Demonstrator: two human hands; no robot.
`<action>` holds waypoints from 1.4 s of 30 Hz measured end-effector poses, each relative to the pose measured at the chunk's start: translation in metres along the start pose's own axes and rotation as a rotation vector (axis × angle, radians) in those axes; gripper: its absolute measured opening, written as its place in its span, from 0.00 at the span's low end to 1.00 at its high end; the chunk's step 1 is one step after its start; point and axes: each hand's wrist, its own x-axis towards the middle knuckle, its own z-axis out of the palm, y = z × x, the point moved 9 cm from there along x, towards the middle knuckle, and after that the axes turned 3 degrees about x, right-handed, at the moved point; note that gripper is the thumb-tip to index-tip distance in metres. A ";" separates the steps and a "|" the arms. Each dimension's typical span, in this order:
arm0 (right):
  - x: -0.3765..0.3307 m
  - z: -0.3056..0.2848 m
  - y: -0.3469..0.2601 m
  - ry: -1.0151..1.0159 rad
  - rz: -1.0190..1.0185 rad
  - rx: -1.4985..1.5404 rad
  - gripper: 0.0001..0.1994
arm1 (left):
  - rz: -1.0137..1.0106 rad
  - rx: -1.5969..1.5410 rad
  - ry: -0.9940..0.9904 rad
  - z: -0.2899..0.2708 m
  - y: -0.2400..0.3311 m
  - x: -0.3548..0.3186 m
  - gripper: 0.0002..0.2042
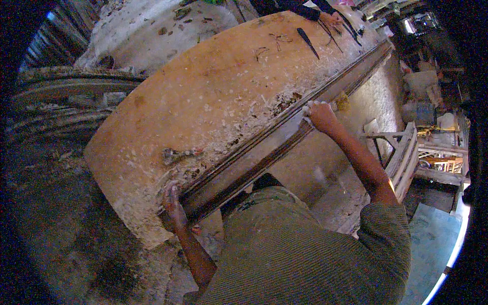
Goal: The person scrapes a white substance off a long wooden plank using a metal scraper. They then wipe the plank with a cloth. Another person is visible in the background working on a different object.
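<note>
Far left is mostly murk, and the frame's corners go black. Left of centre there's a small tool [175,155] on the table [203,91], too blurry to name. Just below it, the left hand [174,203] is at the beam's [239,170] end; fingers bunched there, but I can't tell how closed they are. The beam slants from lower left of centre to upper right along the table's edge: long, brownish, dark grooved edges, paler face, underside hidden. Shavings [218,137] line its upper side. Right of centre, the right hand [321,116] has its dusty fingers curled on the beam, holding its lower edge. Top right, a co-worker's hand [333,19] shows, the body cut off.
</note>
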 end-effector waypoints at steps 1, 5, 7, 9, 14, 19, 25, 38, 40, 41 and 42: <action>0.000 0.001 0.001 0.002 0.013 0.015 0.12 | 0.027 -0.010 0.003 0.002 -0.003 0.000 0.13; -0.003 0.004 -0.008 0.000 -0.107 -0.102 0.08 | 0.032 -0.116 0.082 0.004 -0.026 -0.003 0.12; -0.004 0.007 0.001 0.001 -0.026 -0.099 0.09 | 0.035 -0.060 0.090 0.006 -0.032 -0.004 0.11; -0.006 0.013 0.002 0.022 -0.040 -0.065 0.09 | 0.124 0.096 0.075 0.008 -0.025 -0.006 0.11; -0.005 0.023 0.016 0.188 0.084 -0.230 0.08 | 0.149 -0.055 0.008 0.016 -0.016 -0.006 0.10; -0.007 0.040 0.033 -0.001 0.106 0.090 0.08 | 0.152 -0.046 0.008 0.021 -0.008 -0.007 0.11; -0.046 0.014 0.037 0.146 0.289 0.332 0.08 | 0.124 -0.027 0.018 0.029 -0.001 -0.007 0.11; -0.097 0.075 0.028 0.472 0.797 0.813 0.08 | 0.089 -0.095 -0.120 0.076 0.042 -0.019 0.09; -0.100 0.077 0.027 0.534 0.806 0.830 0.09 | 0.128 -0.036 -0.150 0.083 0.047 -0.017 0.09; -0.102 0.072 0.027 0.540 0.801 0.719 0.10 | 0.135 -0.030 -0.161 0.086 0.048 -0.016 0.09; -0.105 0.063 0.025 0.591 0.798 0.587 0.10 | 0.146 -0.027 -0.172 0.088 0.049 -0.016 0.09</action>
